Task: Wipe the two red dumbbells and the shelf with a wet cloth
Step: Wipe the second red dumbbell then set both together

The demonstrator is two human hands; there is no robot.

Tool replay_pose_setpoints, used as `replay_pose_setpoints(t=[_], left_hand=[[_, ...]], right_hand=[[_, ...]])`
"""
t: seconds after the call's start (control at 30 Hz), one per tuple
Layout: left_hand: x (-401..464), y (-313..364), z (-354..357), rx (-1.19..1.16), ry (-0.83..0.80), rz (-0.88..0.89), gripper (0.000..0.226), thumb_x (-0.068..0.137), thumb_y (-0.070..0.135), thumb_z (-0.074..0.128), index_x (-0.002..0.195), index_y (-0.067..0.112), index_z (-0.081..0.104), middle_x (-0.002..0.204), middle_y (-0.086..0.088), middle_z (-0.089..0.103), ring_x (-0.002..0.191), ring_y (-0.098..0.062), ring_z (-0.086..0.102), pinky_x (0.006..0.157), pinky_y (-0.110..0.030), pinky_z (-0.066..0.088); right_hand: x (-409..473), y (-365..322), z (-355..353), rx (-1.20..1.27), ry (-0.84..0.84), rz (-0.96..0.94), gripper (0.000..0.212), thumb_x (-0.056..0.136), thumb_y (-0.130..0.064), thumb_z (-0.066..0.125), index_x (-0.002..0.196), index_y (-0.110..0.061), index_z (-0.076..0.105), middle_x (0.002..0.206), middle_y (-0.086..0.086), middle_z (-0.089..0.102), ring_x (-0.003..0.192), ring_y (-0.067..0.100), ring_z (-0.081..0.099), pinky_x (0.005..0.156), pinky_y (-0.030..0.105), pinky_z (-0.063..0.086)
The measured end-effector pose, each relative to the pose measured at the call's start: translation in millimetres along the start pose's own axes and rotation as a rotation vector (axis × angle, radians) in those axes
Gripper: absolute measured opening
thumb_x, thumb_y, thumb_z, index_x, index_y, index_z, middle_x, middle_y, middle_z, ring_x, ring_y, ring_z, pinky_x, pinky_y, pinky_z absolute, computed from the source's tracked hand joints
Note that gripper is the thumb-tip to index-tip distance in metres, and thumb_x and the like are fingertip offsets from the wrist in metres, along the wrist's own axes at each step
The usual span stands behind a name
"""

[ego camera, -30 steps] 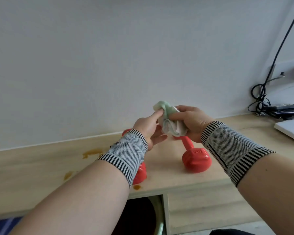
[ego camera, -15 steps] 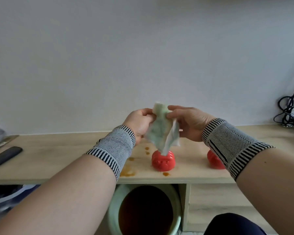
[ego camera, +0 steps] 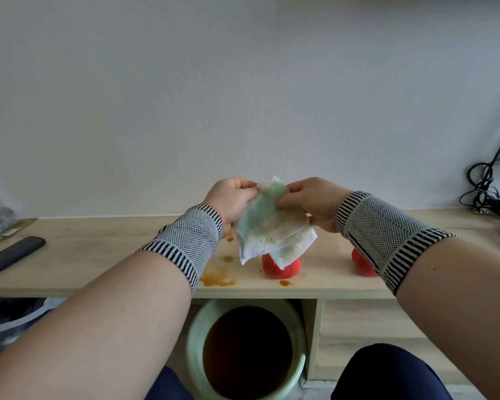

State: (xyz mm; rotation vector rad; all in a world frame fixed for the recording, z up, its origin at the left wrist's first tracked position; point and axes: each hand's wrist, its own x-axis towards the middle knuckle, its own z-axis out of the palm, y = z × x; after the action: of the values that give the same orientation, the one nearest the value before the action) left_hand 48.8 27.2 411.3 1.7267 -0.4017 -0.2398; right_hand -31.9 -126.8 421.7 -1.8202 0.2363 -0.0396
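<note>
Head view: two bare forearms reach from the lower corners toward the middle of the frame, each wrist in a knitted band with black and white stripes at the edges.
Cloth: thin, soft and crumpled, pale green and white with a waffle-like texture and a light brown tint in the middle; it hangs in the air at the centre, spread between both hands.
Left hand: fingers curled together, pinching the upper left edge of the cloth.
Right hand: fingers bent and closed on the upper right edge of the cloth; the thumb side is hidden behind the fabric.
Shelf: flat board of light wood with fine grain, running across the middle of the frame against a white wall; several orange-brown wet stains lie near its front edge, left of centre.
Left dumbbell: glossy red, rounded end facing the camera, on the shelf just below the cloth; the cloth corner covers its top.
Right dumbbell: same red, on the shelf, mostly hidden behind the right wristband.
Basin: round, pale green rim, dark brown liquid inside, bottom centre under the shelf.
Dark flat bar: matte black, at the left edge on the shelf.
Cables: black, tangled, at the right edge.
</note>
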Motion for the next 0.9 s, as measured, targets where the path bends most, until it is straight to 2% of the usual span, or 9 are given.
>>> replay_pose_setpoints(t=[0.17,0.3,0.37,0.43,0.53,0.63,0.7,0.8,0.9], left_hand=[[-5.6,4.0,-4.2,-0.054,-0.061,-0.064,0.009,0.077,0.017,0.064,0.069,0.012,0.063,0.067,-0.004,0.061,0.068,-0.022,0.054,0.062,-0.03,0.039],[-7.7,6.1,-2.1,0.06,-0.215,-0.024,0.013,0.081,0.012,0.066,0.092,0.006,0.067,0.089,-0.01,0.066,0.085,-0.023,0.061,0.074,-0.036,0.047],[-7.1,6.9,0.8,0.146,-0.245,-0.008,0.018,0.07,0.02,0.071,0.083,0.012,0.064,0.09,-0.01,0.062,0.085,-0.024,0.06,0.075,-0.041,0.049],[-7.1,7.3,5.6,0.213,-0.255,-0.039,0.018,0.07,0.023,0.073,0.08,0.016,0.059,0.088,-0.009,0.061,0.08,-0.025,0.06,0.074,-0.042,0.053],[-6.2,6.3,16.7,0.236,-0.164,-0.075,0.01,0.086,0.016,0.068,0.084,0.013,0.058,0.088,-0.012,0.065,0.077,-0.026,0.064,0.068,-0.039,0.056],[-4.4,9.0,30.0,0.045,-0.128,-0.183,0.005,0.09,0.007,0.06,0.085,0.006,0.063,0.089,-0.017,0.068,0.073,-0.027,0.066,0.067,-0.04,0.058],[0.6,13.6,36.6,-0.133,-0.097,-0.266,0.01,0.092,0.005,0.055,0.089,0.004,0.065,0.087,-0.016,0.07,0.071,-0.025,0.068,0.061,-0.037,0.059],[7.0,18.4,41.2,-0.36,-0.066,-0.327,0.016,0.092,0.009,0.057,0.101,0.001,0.068,0.098,-0.016,0.072,0.083,-0.027,0.07,0.071,-0.04,0.06],[6.0,16.3,41.2,-0.433,-0.165,-0.339,0.015,0.09,0.011,0.053,0.098,0.004,0.063,0.089,-0.015,0.066,0.076,-0.027,0.066,0.069,-0.038,0.059]], right_hand=[[0.5,-3.3,1.5,0.064,0.043,-0.025,0.016,0.085,-0.003,0.058,0.096,-0.002,0.07,0.105,0.021,0.068,0.098,0.034,0.064,0.083,0.04,0.055],[0.7,-0.3,-4.7,0.075,0.088,-0.033,0.016,0.083,-0.004,0.058,0.094,-0.002,0.07,0.103,0.022,0.068,0.1,0.036,0.064,0.086,0.043,0.054],[0.1,2.1,-9.2,0.054,0.128,-0.043,0.012,0.079,-0.007,0.062,0.084,-0.008,0.073,0.094,0.019,0.07,0.095,0.037,0.065,0.086,0.048,0.054],[-1.4,4.5,-13.8,-0.055,0.205,-0.083,0.009,0.076,-0.01,0.065,0.073,-0.017,0.071,0.081,0.012,0.067,0.083,0.031,0.064,0.081,0.042,0.056],[-9.3,3.5,-16.2,-0.345,0.338,-0.203,0.013,0.077,-0.007,0.065,0.083,-0.019,0.063,0.079,0.001,0.057,0.073,0.017,0.053,0.06,0.021,0.046],[-14.3,6.1,-13.5,-0.503,0.294,-0.291,0.016,0.076,-0.006,0.062,0.085,-0.019,0.058,0.081,-0.002,0.057,0.077,0.016,0.052,0.056,0.017,0.039],[-15.0,7.9,-10.1,-0.479,0.22,-0.29,0.019,0.075,-0.017,0.07,0.087,-0.02,0.056,0.083,-0.006,0.057,0.08,0.015,0.054,0.064,0.02,0.044],[-11.3,8.1,-7.8,-0.528,0.216,-0.335,0.039,0.071,-0.034,0.078,0.094,-0.02,0.05,0.09,-0.005,0.053,0.077,0.011,0.05,0.071,0.025,0.042],[-4.4,12.7,-13.4,-0.529,0.28,-0.409,0.026,0.074,-0.022,0.076,0.084,-0.021,0.052,0.081,-0.006,0.053,0.072,0.012,0.047,0.061,0.014,0.038]])
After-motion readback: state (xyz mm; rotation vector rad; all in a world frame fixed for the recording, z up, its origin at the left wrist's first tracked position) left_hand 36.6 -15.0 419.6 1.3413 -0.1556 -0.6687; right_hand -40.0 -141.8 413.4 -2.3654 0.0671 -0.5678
